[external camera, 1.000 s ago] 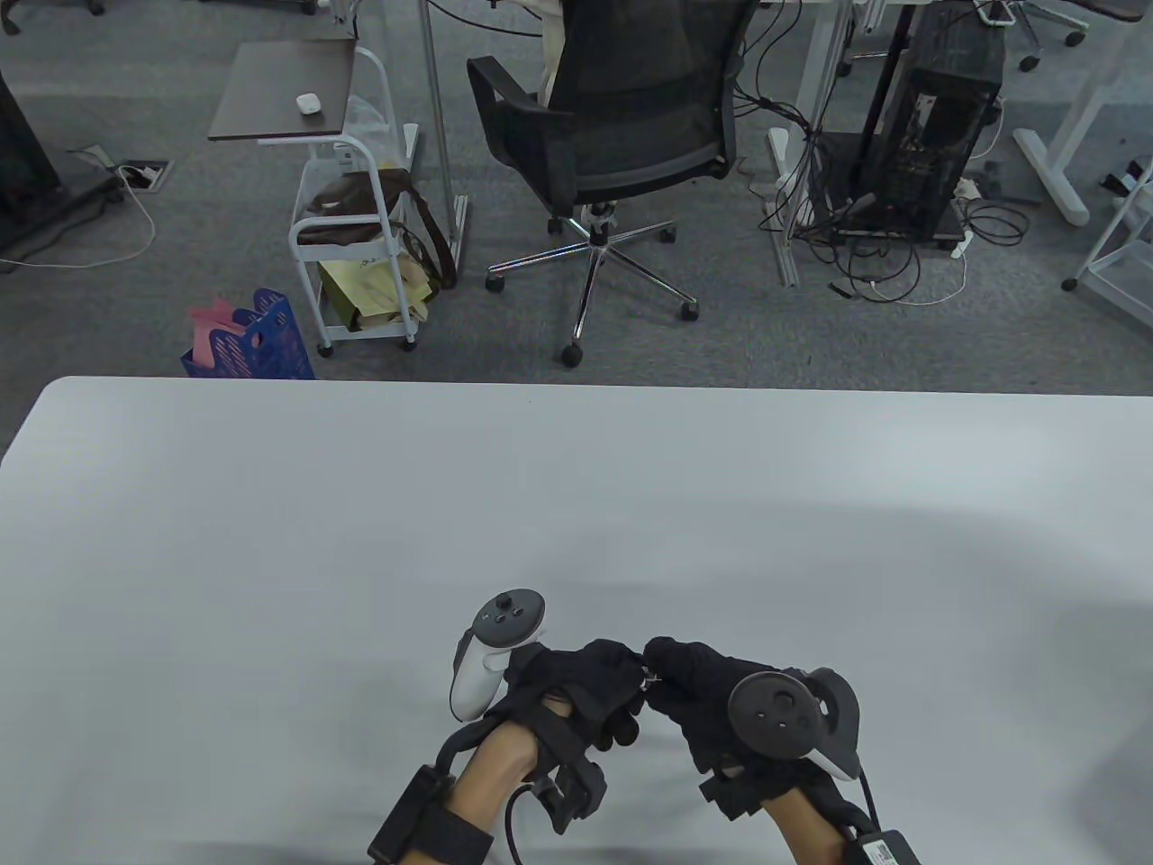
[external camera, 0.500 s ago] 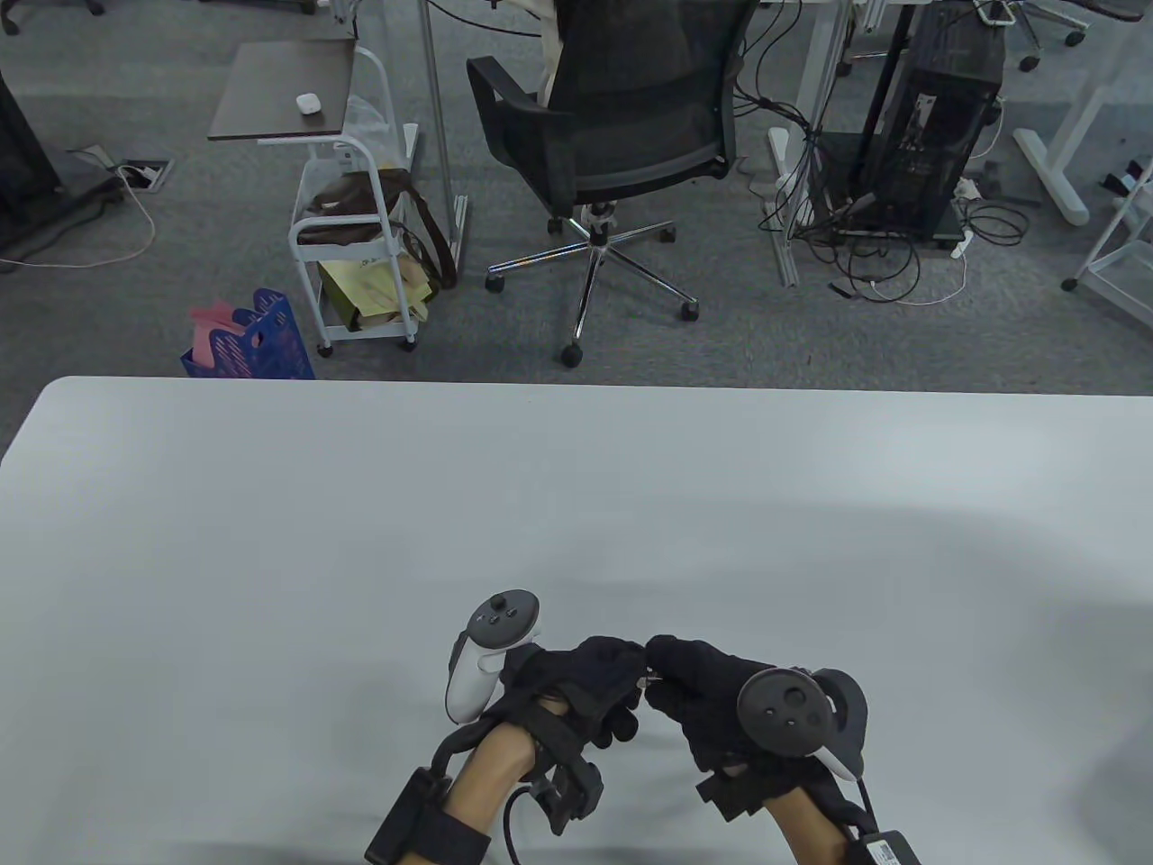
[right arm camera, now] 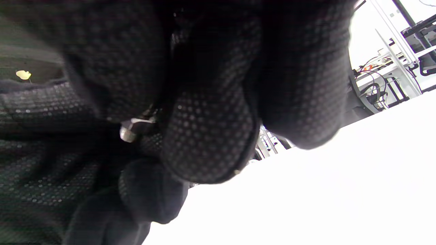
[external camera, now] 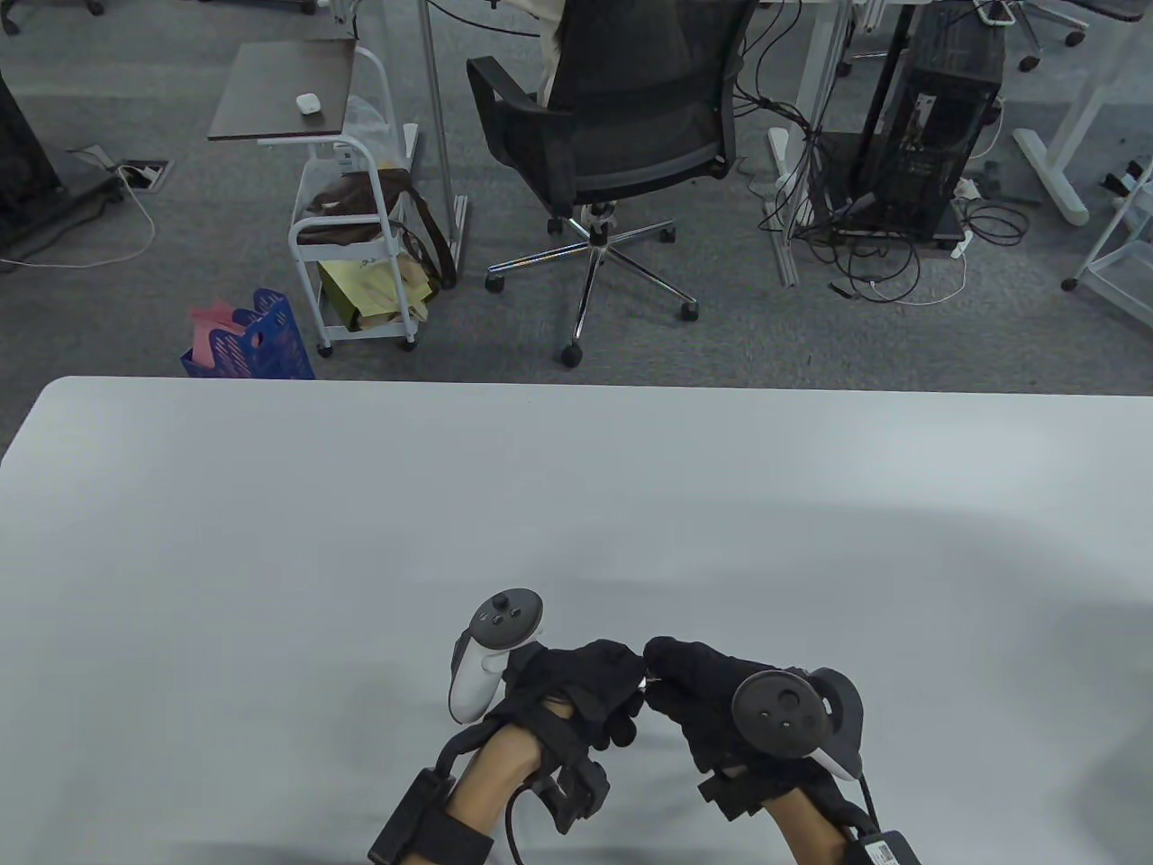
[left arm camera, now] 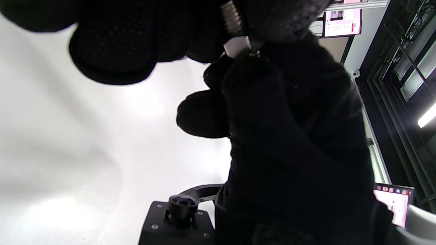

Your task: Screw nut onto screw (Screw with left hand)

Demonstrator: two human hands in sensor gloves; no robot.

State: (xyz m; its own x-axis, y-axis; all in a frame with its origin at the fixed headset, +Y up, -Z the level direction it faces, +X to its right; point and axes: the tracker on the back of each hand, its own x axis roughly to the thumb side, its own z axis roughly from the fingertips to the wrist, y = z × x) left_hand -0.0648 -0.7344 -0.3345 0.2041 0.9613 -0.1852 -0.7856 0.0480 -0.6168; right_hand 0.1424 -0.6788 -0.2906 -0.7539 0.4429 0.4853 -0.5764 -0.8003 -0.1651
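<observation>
Both gloved hands meet fingertip to fingertip low over the table's near edge. A small metal screw (external camera: 645,682) with a nut on it shows between them. In the left wrist view the threaded shaft (left arm camera: 232,18) runs up into my left hand's fingers (left arm camera: 112,51), and the nut (left arm camera: 236,46) sits against my right hand's fingertips (left arm camera: 259,78). In the right wrist view only a glint of the metal (right arm camera: 131,131) shows between dark fingers. My left hand (external camera: 621,671) pinches the screw. My right hand (external camera: 667,667) pinches the nut.
The white table (external camera: 576,505) stretches wide beyond the hands. Past its far edge stand an office chair (external camera: 621,135), a small white cart (external camera: 351,252) and a blue basket (external camera: 252,342) on the floor.
The hands stay joined at the fingertips in the same spot. Both wrists and their trackers rock slightly; nothing is let go.
</observation>
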